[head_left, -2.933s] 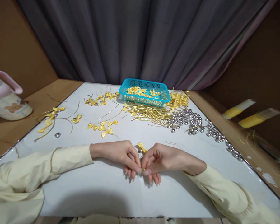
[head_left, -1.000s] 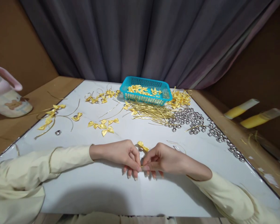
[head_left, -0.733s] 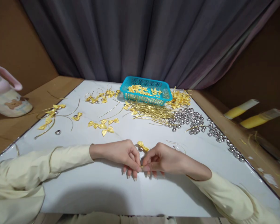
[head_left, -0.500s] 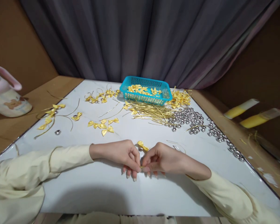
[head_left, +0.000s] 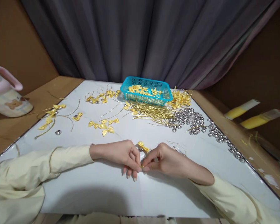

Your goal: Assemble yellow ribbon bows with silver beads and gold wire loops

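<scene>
Containing yellow bows (head_left: 137, 89): turquoise basket (head_left: 146, 98).

Bows (head_left: 136, 89) lie in the basket (head_left: 151, 84); behind it hangs a curtain (head_left: 130, 40). Cords (head_left: 151, 112) lie before it, beads (head_left: 189, 116) before it to the right. A mug (head_left: 10, 101) stands well to its left, tubes (head_left: 261, 119) well to its right.

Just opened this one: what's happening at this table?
A person's bare left hand and right hand meet over a glossy white tabletop, together pinching a tiny gold-coloured piece, too small to make out. Just beyond lies a yellow satin bow with a small silver piece beside it. Farther back, a turquoise perforated plastic basket holds yellow bows, with shiny gold cords piled in front and silver beads heaped rightward.
</scene>
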Available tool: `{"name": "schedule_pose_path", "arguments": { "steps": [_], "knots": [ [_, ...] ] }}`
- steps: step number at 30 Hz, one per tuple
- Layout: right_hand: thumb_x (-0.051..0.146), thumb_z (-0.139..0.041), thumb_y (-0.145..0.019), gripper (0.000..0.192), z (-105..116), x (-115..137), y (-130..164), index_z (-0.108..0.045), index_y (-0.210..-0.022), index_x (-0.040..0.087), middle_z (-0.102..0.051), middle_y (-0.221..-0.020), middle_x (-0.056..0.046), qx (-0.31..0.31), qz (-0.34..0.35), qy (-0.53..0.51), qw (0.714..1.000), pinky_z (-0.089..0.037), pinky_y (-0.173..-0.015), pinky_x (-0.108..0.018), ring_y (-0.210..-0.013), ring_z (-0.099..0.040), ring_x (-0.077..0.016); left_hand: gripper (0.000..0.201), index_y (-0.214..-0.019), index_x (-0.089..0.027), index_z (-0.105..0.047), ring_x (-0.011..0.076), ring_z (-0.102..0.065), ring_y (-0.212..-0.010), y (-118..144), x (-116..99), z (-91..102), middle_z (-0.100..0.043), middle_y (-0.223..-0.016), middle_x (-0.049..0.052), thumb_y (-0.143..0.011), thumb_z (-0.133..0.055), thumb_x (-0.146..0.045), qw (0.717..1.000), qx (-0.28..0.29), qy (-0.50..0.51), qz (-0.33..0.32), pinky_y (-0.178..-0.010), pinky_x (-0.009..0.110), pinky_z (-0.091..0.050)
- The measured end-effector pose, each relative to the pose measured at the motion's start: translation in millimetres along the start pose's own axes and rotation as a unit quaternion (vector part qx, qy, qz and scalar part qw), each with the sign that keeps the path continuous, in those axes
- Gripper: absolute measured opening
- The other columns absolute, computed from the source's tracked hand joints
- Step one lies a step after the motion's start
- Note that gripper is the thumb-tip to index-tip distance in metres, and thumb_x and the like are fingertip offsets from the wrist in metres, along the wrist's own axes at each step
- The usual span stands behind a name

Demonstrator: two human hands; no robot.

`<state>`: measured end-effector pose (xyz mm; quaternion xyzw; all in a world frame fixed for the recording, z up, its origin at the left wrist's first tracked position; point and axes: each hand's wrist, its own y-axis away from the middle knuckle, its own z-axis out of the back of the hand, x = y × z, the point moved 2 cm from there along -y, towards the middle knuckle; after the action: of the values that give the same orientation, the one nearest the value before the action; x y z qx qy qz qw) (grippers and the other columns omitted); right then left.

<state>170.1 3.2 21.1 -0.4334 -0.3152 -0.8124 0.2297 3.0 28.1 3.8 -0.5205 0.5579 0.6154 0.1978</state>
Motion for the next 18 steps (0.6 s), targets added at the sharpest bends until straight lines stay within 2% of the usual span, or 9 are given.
{"name": "schedule_pose_path", "arguments": {
  "steps": [4,7,9,11,13,16,18],
  "knots": [
    [0.027,-0.061,-0.079,0.022,4.2,2.5,3.3,-0.077,-0.083,0.014,-0.07,-0.072,-0.005,-0.028,0.03,0.06,0.997,-0.043,-0.06,-0.02,-0.067,-0.058,-0.0142,0.022,-0.067,-0.013,-0.064,0.0103,-0.063,-0.053,0.5,-1.7,-1.1,-0.071,-0.064,0.004,-0.071,-0.073,-0.033,1.0,-0.001,0.006,-0.015,-0.048,0.018,-0.047],
    [0.025,-0.063,-0.078,0.018,12.6,7.3,7.4,-0.078,-0.081,0.015,-0.069,-0.072,-0.006,-0.049,0.047,0.075,0.995,-0.044,-0.065,-0.022,-0.071,-0.057,-0.0149,0.021,-0.077,-0.013,-0.068,0.0108,-0.065,-0.06,4.3,-11.2,5.5,-0.071,-0.073,0.005,-0.074,-0.071,-0.034,0.999,-0.023,-0.027,-0.036,-0.048,0.016,-0.047],
    [0.024,-0.066,-0.075,0.015,21.0,11.6,11.6,-0.078,-0.08,0.016,-0.068,-0.074,-0.007,-0.058,0.044,0.064,0.995,-0.045,-0.066,-0.022,-0.071,-0.057,-0.0148,0.024,-0.086,-0.014,-0.069,0.0114,-0.065,-0.063,7.6,-22.7,16.2,-0.071,-0.079,0.006,-0.077,-0.068,-0.036,0.993,-0.078,-0.06,-0.069,-0.048,0.016,-0.047],
    [0.026,-0.068,-0.074,0.014,30.0,16.3,16.4,-0.078,-0.078,0.017,-0.067,-0.074,-0.006,-0.06,0.032,0.048,0.997,-0.046,-0.067,-0.022,-0.072,-0.058,-0.0149,0.028,-0.086,-0.013,-0.067,0.0107,-0.063,-0.06,10.0,-35.0,29.8,-0.069,-0.077,0.006,-0.08,-0.064,-0.04,0.975,-0.169,-0.1,-0.102,-0.047,0.017,-0.047],
    [0.028,-0.069,-0.073,0.013,37.9,20.4,20.4,-0.078,-0.076,0.019,-0.067,-0.075,-0.006,-0.055,0.014,0.037,0.998,-0.046,-0.069,-0.023,-0.073,-0.058,-0.0152,0.034,-0.079,-0.012,-0.062,0.0092,-0.06,-0.049,8.8,-42.0,39.8,-0.066,-0.066,0.003,-0.08,-0.061,-0.046,0.962,-0.217,-0.145,-0.076,-0.043,0.017,-0.046],
    [0.027,-0.07,-0.072,0.012,44.7,22.9,22.7,-0.078,-0.075,0.019,-0.067,-0.075,-0.005,-0.039,0.002,0.026,0.999,-0.047,-0.071,-0.024,-0.076,-0.059,-0.016,0.045,-0.064,-0.015,-0.049,0.0094,-0.052,-0.032,1.0,-41.2,41.4,-0.054,-0.043,-0.002,-0.081,-0.053,-0.056,0.96,-0.182,-0.213,0.024,-0.035,0.018,-0.04],
    [0.027,-0.071,-0.07,0.012,45.8,21.4,21.7,-0.078,-0.074,0.019,-0.067,-0.073,-0.005,-0.029,0.003,0.014,0.999,-0.047,-0.073,-0.024,-0.079,-0.06,-0.017,0.044,-0.065,-0.017,-0.046,0.0104,-0.05,-0.029,-4.8,-38.2,36.7,-0.052,-0.04,-0.003,-0.082,-0.05,-0.057,0.957,-0.161,-0.238,0.042,-0.032,0.019,-0.039]
  ]
}}
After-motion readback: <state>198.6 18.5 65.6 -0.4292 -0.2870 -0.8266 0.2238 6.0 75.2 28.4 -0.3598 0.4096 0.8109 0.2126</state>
